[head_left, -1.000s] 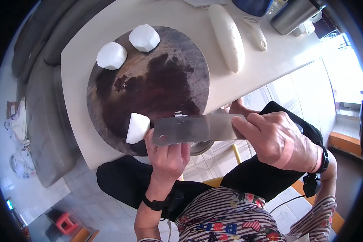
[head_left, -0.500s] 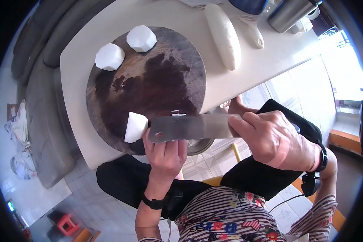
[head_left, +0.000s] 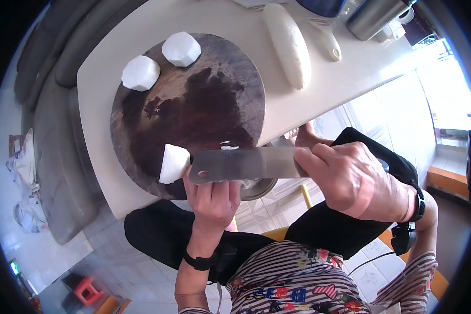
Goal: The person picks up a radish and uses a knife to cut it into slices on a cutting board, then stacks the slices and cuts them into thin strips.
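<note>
My right hand (head_left: 345, 175) is closed round the handle of a cleaver (head_left: 251, 163), its index finger laid along the blade. The broad blade points left, over the near edge of a round wooden cutting board (head_left: 157, 131). Behind the blade are the bent fingers of my left hand (head_left: 213, 201); their tips and anything in them are hidden. Just left of that hand, a cut white radish piece (head_left: 174, 164) rests on the board. Two more peeled radish chunks (head_left: 141, 73) (head_left: 181, 49) sit at the board's far left. Small white scraps (head_left: 228, 147) lie by the blade.
A whole white radish (head_left: 289, 47) and a white-handled peeler (head_left: 329, 43) lie on the pale table (head_left: 350, 78). Near the far edge is a steel flask (head_left: 374, 20). Under the cleaver, a bowl rim (head_left: 261, 192) shows below the table edge.
The view has shifted very slightly. Both hands, the cleaver and the radish pieces keep almost the same places relative to one another.
</note>
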The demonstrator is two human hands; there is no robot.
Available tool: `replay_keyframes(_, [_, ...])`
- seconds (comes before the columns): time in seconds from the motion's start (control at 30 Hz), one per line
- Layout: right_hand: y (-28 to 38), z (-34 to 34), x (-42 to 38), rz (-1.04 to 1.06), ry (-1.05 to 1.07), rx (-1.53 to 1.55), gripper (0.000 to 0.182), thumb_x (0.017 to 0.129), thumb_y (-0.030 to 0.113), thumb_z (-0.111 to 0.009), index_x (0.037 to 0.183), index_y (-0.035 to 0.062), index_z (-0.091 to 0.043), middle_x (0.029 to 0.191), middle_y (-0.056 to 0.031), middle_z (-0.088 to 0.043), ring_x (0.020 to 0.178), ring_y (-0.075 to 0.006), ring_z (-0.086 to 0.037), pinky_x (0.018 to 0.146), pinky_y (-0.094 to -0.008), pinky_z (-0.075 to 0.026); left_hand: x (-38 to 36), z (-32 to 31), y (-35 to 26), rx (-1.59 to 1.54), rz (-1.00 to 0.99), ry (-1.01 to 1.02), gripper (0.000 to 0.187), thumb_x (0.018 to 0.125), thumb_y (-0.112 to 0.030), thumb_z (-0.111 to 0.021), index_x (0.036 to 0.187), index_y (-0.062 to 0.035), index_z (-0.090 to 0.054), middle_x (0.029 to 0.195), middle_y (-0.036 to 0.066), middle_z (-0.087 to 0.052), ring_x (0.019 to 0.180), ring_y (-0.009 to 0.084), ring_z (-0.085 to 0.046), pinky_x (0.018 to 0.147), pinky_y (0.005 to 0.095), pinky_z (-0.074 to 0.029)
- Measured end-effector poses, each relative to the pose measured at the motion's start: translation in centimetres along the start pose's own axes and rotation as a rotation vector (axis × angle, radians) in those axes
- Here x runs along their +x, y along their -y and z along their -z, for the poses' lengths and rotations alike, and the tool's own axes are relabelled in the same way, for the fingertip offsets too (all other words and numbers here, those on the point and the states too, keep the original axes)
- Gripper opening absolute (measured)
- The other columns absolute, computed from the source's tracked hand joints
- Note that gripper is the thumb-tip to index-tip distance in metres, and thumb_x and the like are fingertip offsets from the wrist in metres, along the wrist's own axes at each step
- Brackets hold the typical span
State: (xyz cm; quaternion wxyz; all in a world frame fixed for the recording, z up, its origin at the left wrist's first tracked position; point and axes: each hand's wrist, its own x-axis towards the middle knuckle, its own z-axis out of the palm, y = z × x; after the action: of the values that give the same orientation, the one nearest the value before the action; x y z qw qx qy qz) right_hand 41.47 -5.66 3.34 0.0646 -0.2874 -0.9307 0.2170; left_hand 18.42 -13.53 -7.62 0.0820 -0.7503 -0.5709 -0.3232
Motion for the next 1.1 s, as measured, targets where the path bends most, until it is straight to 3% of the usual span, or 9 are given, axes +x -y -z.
replay_keyframes(0.1, [0.1, 0.3, -0.5, -0.019, 0.018, -0.004, 0.018, 0.069, -0.004, -0.060, 0.084, -0.0034, -0.051, 0.067, -0.0126, -0.056, 0.061, -0.0292, -0.063, 0.054, -0.0350, -0.052, -0.3, -0.1, 0.0, 0.003, -0.003, -0.002, 0.020, 0.076, -0.004, -0.070, 0.095, 0.0026, -0.068, 0.103, 0.016, -0.061, 0.095, 0.0350, -0.057, 0.087, 0.0477, -0.048])
replay_keyframes(0.17, [0.1, 0.3, -0.6, -0.048, 0.039, -0.027, 0.017, 0.070, -0.004, -0.060, 0.084, -0.0042, -0.050, 0.067, -0.0127, -0.056, 0.060, -0.0286, -0.063, 0.053, -0.0348, -0.052, -0.4, 0.0, -0.1, 0.000, 0.050, 0.034, 0.022, 0.082, -0.011, -0.070, 0.100, 0.0021, -0.069, 0.106, 0.019, -0.065, 0.098, 0.0376, -0.060, 0.092, 0.0461, -0.047])
replay_keyframes(0.27, [0.6, 0.7, -0.2, -0.045, 0.073, -0.069, 0.018, 0.071, -0.003, -0.059, 0.086, -0.0056, -0.050, 0.068, -0.0125, -0.056, 0.060, -0.0280, -0.063, 0.051, -0.0347, -0.051, -0.3, -0.2, 0.0, -0.002, 0.015, 0.006, 0.020, 0.077, -0.005, -0.071, 0.095, 0.0024, -0.068, 0.103, 0.016, -0.062, 0.096, 0.0357, -0.056, 0.087, 0.0491, -0.048])
replay_keyframes(0.43, [1.0, -0.3, -0.1, -0.058, 0.079, -0.104, 0.019, 0.073, -0.002, -0.058, 0.090, -0.0064, -0.050, 0.068, -0.0115, -0.056, 0.060, -0.0272, -0.064, 0.048, -0.0349, -0.050, -0.2, -0.1, -0.1, -0.001, 0.005, -0.002, 0.019, 0.077, -0.005, -0.070, 0.095, 0.0019, -0.068, 0.103, 0.016, -0.062, 0.095, 0.0354, -0.057, 0.089, 0.0496, -0.047])
replay_keyframes(0.8, [1.1, 0.8, -0.5, -0.059, 0.099, -0.072, 0.018, 0.071, -0.004, -0.060, 0.087, -0.0052, -0.051, 0.069, -0.0130, -0.056, 0.062, -0.0280, -0.064, 0.054, -0.0345, -0.052, -0.1, 0.1, -0.2, -0.007, 0.039, 0.029, 0.023, 0.080, -0.006, -0.070, 0.100, 0.0024, -0.068, 0.104, 0.019, -0.064, 0.096, 0.0382, -0.059, 0.089, 0.0455, -0.048])
replay_keyframes(0.9, [1.9, -0.1, -0.2, -0.112, 0.092, -0.128, 0.017, 0.072, -0.002, -0.059, 0.087, -0.0052, -0.051, 0.069, -0.0126, -0.057, 0.062, -0.0270, -0.064, 0.054, -0.0342, -0.052, -0.1, -0.2, -0.1, 0.005, 0.006, -0.004, 0.019, 0.078, -0.007, -0.070, 0.096, 0.0014, -0.068, 0.103, 0.016, -0.060, 0.093, 0.0346, -0.056, 0.086, 0.0484, -0.047])
replay_keyframes(0.97, [1.9, -0.3, -0.4, -0.165, 0.113, -0.126, 0.027, 0.066, -0.004, -0.064, 0.092, -0.0031, -0.054, 0.073, -0.0112, -0.057, 0.065, -0.0274, -0.063, 0.055, -0.0355, -0.051, 0.0, -0.1, -0.2, 0.037, 0.005, -0.004, 0.019, 0.079, -0.007, -0.070, 0.096, 0.0012, -0.068, 0.102, 0.016, -0.060, 0.094, 0.0344, -0.056, 0.086, 0.0486, -0.047])
replay_keyframes(1.1, [0.9, 0.5, -0.6, -0.085, 0.029, 0.018, 0.024, 0.070, -0.006, -0.064, 0.093, -0.0027, -0.058, 0.070, -0.0114, -0.058, 0.063, -0.0288, -0.063, 0.055, -0.0348, -0.051, 0.0, -0.1, -0.1, -0.006, 0.017, -0.017, 0.018, 0.078, -0.007, -0.070, 0.094, 0.0011, -0.068, 0.102, 0.016, -0.060, 0.094, 0.0348, -0.056, 0.086, 0.0488, -0.047])
